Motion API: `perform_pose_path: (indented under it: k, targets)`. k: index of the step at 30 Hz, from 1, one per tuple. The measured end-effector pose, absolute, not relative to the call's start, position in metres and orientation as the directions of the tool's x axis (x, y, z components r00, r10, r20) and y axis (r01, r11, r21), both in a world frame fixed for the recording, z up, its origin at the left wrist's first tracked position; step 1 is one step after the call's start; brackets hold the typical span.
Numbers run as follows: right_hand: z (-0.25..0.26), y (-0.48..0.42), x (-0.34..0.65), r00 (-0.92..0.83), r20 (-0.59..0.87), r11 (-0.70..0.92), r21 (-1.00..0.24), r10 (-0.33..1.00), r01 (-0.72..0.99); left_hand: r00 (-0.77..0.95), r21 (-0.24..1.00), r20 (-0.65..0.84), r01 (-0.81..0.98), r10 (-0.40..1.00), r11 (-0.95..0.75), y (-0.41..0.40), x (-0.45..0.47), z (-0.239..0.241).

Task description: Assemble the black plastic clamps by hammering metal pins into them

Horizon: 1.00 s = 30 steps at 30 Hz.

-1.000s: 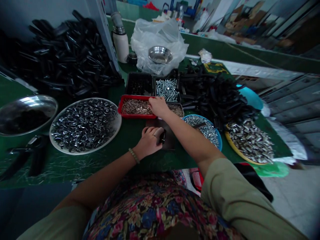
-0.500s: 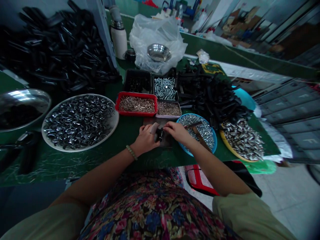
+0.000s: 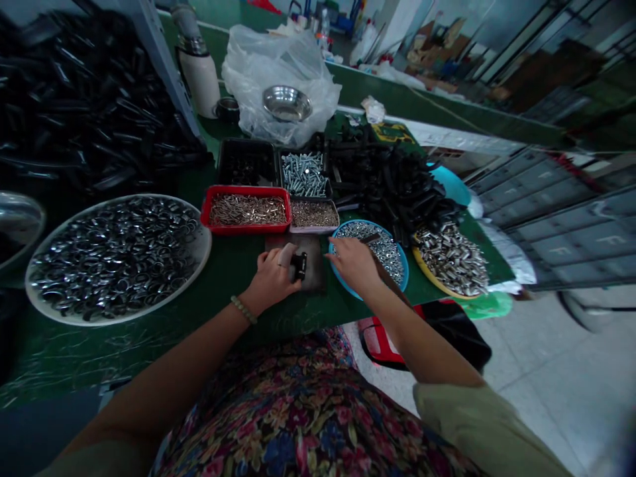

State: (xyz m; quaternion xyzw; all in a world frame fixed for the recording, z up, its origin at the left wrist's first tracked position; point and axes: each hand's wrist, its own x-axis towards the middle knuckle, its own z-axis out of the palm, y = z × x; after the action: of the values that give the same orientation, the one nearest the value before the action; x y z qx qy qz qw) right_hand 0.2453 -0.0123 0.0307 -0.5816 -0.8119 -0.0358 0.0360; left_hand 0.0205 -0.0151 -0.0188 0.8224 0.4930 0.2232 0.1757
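- Left hand clamps a small black part at its fingertips, pressed onto the dark pad — seemingly to steady it.
- Right hand rests on the blue dish alongside; whether it grips anything, I cannot tell.
- Red tray sits just beyond — handy.

Nearer me than the red tray, the green table lies bare around my left hand and its black part. The ring plate blocks left of the tray, the blue screw dish right.

Head-worn camera looks forward and down, close over the bench.
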Motion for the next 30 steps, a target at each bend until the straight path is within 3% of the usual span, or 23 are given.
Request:
perform_pose_path:
  k: [3,6,8,13,17,23,27,29,30]
  targets:
    - [0.028,-0.027,0.294,0.044,0.088,-0.054,0.118,0.995,0.992,0.417,0.524,0.203,0.718,0.886,-0.458,-0.015,0.021,-0.019]
    - [0.021,-0.038,0.315,0.121,-0.01,-0.118,0.158,0.993,0.98,0.408,0.536,0.202,0.715,0.89,-0.449,-0.015,0.02,-0.019]
    - [0.021,-0.043,0.306,0.107,-0.011,-0.106,0.064,0.994,0.992,0.404,0.536,0.198,0.718,0.893,-0.444,-0.015,0.02,-0.019]
    - [0.047,-0.051,0.247,-0.146,0.021,0.141,-0.407,0.989,0.902,0.402,0.55,0.201,0.708,0.893,-0.443,-0.015,0.02,-0.02]
    - [0.067,-0.047,0.215,-0.219,0.074,0.226,-0.51,0.973,0.83,0.408,0.549,0.19,0.71,0.893,-0.441,-0.015,0.02,-0.019]
    - [0.052,-0.038,0.224,-0.231,-0.079,0.177,-0.422,0.97,0.889,0.409,0.517,0.2,0.728,0.89,-0.45,-0.015,0.018,-0.015]
    - [0.037,-0.041,0.255,0.068,-0.008,-0.068,-0.229,0.998,0.971,0.549,0.441,0.22,0.681,0.806,-0.584,-0.017,0.021,-0.009]
    - [0.028,-0.042,0.271,0.211,-0.021,-0.212,-0.083,0.977,0.974,0.541,0.5,0.215,0.654,0.813,-0.567,-0.012,0.024,-0.005]
    - [0.023,-0.042,0.279,0.247,-0.033,-0.247,-0.026,0.969,0.969,0.502,0.59,0.198,0.624,0.842,-0.512,-0.009,0.024,-0.003]
